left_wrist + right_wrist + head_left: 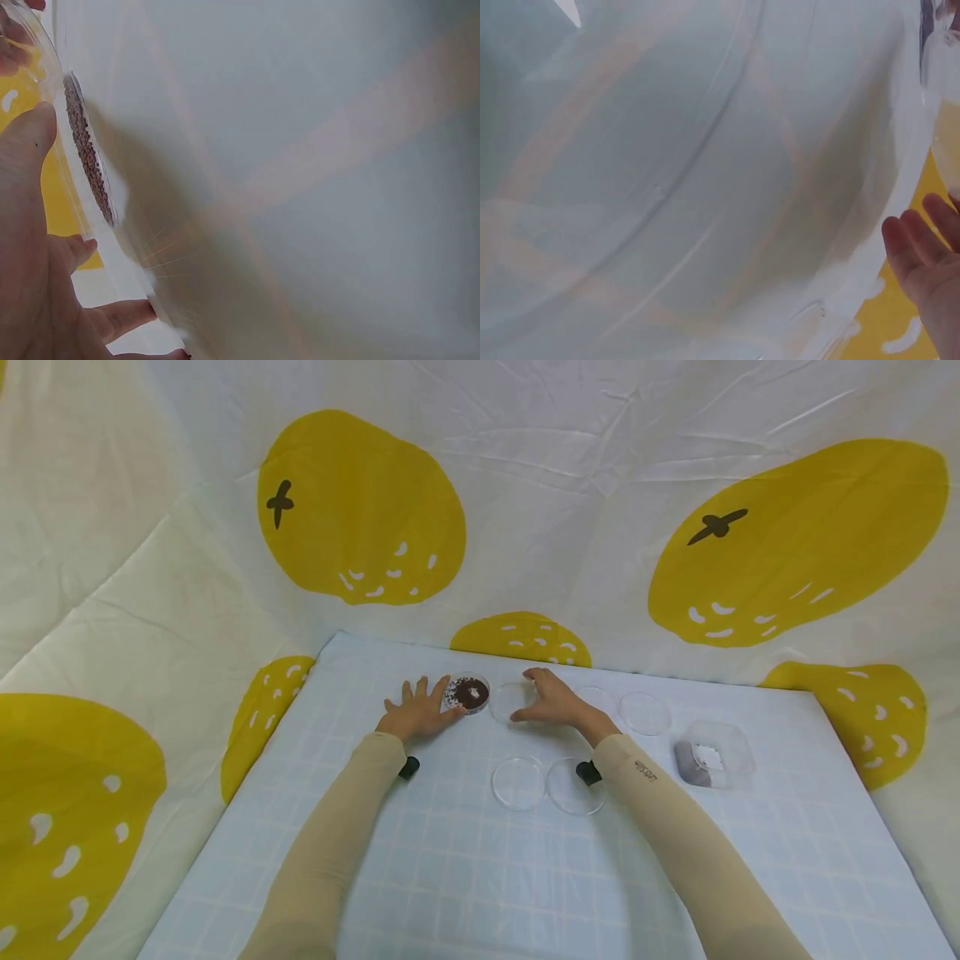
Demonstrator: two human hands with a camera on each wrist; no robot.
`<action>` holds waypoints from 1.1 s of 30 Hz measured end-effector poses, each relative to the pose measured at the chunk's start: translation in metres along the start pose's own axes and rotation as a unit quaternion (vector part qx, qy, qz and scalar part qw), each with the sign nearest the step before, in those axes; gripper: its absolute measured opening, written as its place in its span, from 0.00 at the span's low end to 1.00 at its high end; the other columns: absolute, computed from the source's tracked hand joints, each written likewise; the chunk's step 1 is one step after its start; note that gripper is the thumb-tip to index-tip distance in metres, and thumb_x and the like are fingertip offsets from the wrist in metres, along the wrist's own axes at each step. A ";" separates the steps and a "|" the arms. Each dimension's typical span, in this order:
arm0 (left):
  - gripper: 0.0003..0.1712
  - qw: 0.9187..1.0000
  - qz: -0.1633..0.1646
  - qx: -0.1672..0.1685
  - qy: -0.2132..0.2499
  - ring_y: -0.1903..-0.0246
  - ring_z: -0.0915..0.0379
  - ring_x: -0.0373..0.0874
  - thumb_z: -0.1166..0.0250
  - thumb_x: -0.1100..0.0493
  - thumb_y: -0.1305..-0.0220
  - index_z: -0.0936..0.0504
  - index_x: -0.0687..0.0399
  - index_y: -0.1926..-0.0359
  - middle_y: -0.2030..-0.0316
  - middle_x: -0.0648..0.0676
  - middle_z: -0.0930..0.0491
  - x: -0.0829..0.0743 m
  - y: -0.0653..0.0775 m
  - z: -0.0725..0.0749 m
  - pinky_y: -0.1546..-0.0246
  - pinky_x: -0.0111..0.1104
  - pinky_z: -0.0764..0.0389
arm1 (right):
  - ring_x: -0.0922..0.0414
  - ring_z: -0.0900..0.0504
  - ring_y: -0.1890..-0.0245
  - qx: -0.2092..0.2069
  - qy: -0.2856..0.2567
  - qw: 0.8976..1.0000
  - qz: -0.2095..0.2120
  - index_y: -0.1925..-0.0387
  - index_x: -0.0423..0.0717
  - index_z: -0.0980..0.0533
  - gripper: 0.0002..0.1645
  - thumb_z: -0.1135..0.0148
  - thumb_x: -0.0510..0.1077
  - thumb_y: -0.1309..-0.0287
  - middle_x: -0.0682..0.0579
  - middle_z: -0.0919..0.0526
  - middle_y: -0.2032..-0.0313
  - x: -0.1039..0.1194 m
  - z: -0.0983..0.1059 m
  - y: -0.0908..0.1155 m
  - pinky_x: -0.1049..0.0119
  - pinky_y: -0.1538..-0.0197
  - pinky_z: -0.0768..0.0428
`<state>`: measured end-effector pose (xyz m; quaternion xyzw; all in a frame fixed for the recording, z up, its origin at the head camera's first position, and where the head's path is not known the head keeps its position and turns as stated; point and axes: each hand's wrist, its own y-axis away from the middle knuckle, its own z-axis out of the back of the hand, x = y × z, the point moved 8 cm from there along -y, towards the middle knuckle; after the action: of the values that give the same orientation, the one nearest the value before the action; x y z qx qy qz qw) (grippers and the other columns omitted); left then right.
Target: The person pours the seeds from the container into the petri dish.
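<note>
At the back of the table, a round clear petri dish [467,692] holds dark brown grains around a pale patch. In the left wrist view the brown grains [90,154] appear edge-on as a thin layer. My left hand [418,712] rests beside this dish, fingers spread, thumb at its near rim. My right hand [553,700] spans an empty clear petri dish [507,703] just right of it, gripping its rim between thumb and fingers. In the right wrist view, this clear dish [943,82] lies between the fingers [921,240] and thumb.
More empty clear dishes lie right of my right hand, one dish [645,714] farthest out. Two others, a left dish [518,783] and a right dish [566,789], sit nearer me. A clear plastic box [714,756] with white and grey contents stands at right.
</note>
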<state>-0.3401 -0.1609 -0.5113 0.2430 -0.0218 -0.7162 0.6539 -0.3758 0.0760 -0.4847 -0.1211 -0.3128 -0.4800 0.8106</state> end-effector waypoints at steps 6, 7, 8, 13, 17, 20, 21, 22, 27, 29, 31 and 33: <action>0.51 1.000 0.002 -0.003 0.003 0.27 0.74 0.72 0.55 0.23 0.33 0.60 0.37 0.19 0.22 0.65 0.64 0.001 0.001 0.001 0.40 0.75 0.63 | 0.44 0.33 0.34 -0.019 -0.006 1.000 0.018 0.28 0.36 0.41 0.58 0.22 0.56 0.52 0.39 0.34 0.32 0.009 0.003 -0.001 0.48 0.31 0.37; 0.51 1.000 0.003 -0.003 0.004 0.26 0.74 0.72 0.55 0.23 0.33 0.60 0.37 0.19 0.22 0.65 0.64 0.001 0.001 0.001 0.40 0.75 0.63 | 0.44 0.34 0.33 -0.020 -0.009 1.000 0.017 0.27 0.37 0.41 0.58 0.22 0.56 0.52 0.40 0.34 0.32 0.010 0.003 -0.001 0.48 0.31 0.37; 0.51 1.000 0.003 -0.003 0.003 0.26 0.73 0.72 0.55 0.23 0.33 0.60 0.37 0.19 0.22 0.65 0.64 0.001 0.001 0.001 0.39 0.75 0.63 | 0.44 0.34 0.33 -0.022 -0.011 1.000 0.016 0.27 0.38 0.41 0.58 0.22 0.57 0.52 0.40 0.34 0.31 0.011 0.003 -0.001 0.48 0.31 0.37; 0.51 1.000 0.002 -0.003 0.002 0.27 0.73 0.72 0.55 0.23 0.33 0.60 0.36 0.19 0.22 0.65 0.64 0.003 0.000 0.001 0.40 0.75 0.62 | 0.45 0.36 0.31 -0.029 -0.029 0.999 0.015 0.26 0.40 0.42 0.57 0.23 0.57 0.50 0.43 0.35 0.29 0.018 0.004 -0.002 0.46 0.31 0.38; 0.51 1.000 0.002 -0.003 -0.001 0.27 0.73 0.72 0.55 0.23 0.33 0.60 0.36 0.19 0.22 0.65 0.64 0.004 -0.002 0.000 0.40 0.76 0.62 | 0.44 0.36 0.31 -0.039 -0.048 0.998 0.026 0.26 0.39 0.42 0.56 0.23 0.55 0.49 0.43 0.35 0.29 0.023 0.005 -0.004 0.44 0.31 0.38; 0.51 1.000 0.004 -0.003 -0.005 0.27 0.73 0.72 0.56 0.22 0.33 0.61 0.36 0.19 0.22 0.65 0.64 0.004 -0.002 0.000 0.39 0.75 0.62 | 0.45 0.36 0.31 -0.042 -0.052 0.997 0.032 0.27 0.40 0.42 0.57 0.23 0.56 0.50 0.43 0.35 0.29 0.026 0.005 -0.007 0.45 0.31 0.38; 0.51 1.000 0.005 -0.004 -0.006 0.27 0.73 0.72 0.56 0.22 0.33 0.60 0.36 0.19 0.22 0.65 0.64 0.004 -0.001 0.000 0.39 0.75 0.62 | 0.45 0.36 0.31 -0.042 -0.054 0.997 0.036 0.27 0.39 0.42 0.57 0.22 0.56 0.50 0.43 0.35 0.29 0.027 0.004 -0.007 0.45 0.31 0.38; 0.51 1.000 0.005 -0.004 -0.005 0.27 0.73 0.72 0.56 0.22 0.33 0.60 0.36 0.19 0.22 0.65 0.64 0.004 -0.001 0.000 0.39 0.75 0.62 | 0.45 0.36 0.30 -0.042 -0.055 0.997 0.037 0.27 0.39 0.42 0.57 0.22 0.56 0.50 0.43 0.35 0.29 0.029 0.004 -0.008 0.46 0.30 0.38; 0.50 1.000 0.004 -0.003 0.005 0.27 0.74 0.72 0.55 0.23 0.33 0.60 0.36 0.19 0.22 0.65 0.64 0.003 0.001 0.001 0.39 0.75 0.63 | 0.45 0.37 0.30 -0.037 -0.062 0.997 0.040 0.26 0.41 0.42 0.57 0.22 0.54 0.50 0.44 0.36 0.29 0.036 0.002 -0.013 0.47 0.31 0.38; 0.50 1.000 0.003 -0.002 0.008 0.27 0.74 0.72 0.55 0.23 0.33 0.60 0.36 0.19 0.22 0.65 0.64 0.002 0.000 0.001 0.39 0.75 0.63 | 0.45 0.37 0.30 -0.036 -0.060 0.997 0.043 0.26 0.41 0.42 0.56 0.22 0.53 0.50 0.44 0.36 0.29 0.039 0.001 -0.016 0.46 0.31 0.37; 0.51 1.000 0.002 -0.002 0.007 0.27 0.74 0.72 0.55 0.23 0.33 0.60 0.36 0.19 0.22 0.65 0.64 0.002 -0.001 0.000 0.39 0.75 0.63 | 0.45 0.36 0.31 -0.036 -0.057 0.996 0.050 0.27 0.40 0.42 0.56 0.22 0.53 0.49 0.44 0.36 0.29 0.043 0.000 -0.019 0.47 0.32 0.36; 0.51 1.000 0.002 -0.003 0.005 0.27 0.73 0.72 0.55 0.22 0.34 0.60 0.36 0.19 0.22 0.65 0.63 0.002 -0.002 0.000 0.39 0.75 0.63 | 0.44 0.35 0.31 -0.036 -0.057 0.996 0.058 0.27 0.40 0.42 0.55 0.22 0.52 0.49 0.43 0.36 0.29 0.047 0.000 -0.022 0.47 0.32 0.34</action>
<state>-0.3422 -0.1623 -0.5128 0.2447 -0.0167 -0.7135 0.6564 -0.3782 0.0317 -0.4581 -0.1958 -0.3333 -0.4351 0.8132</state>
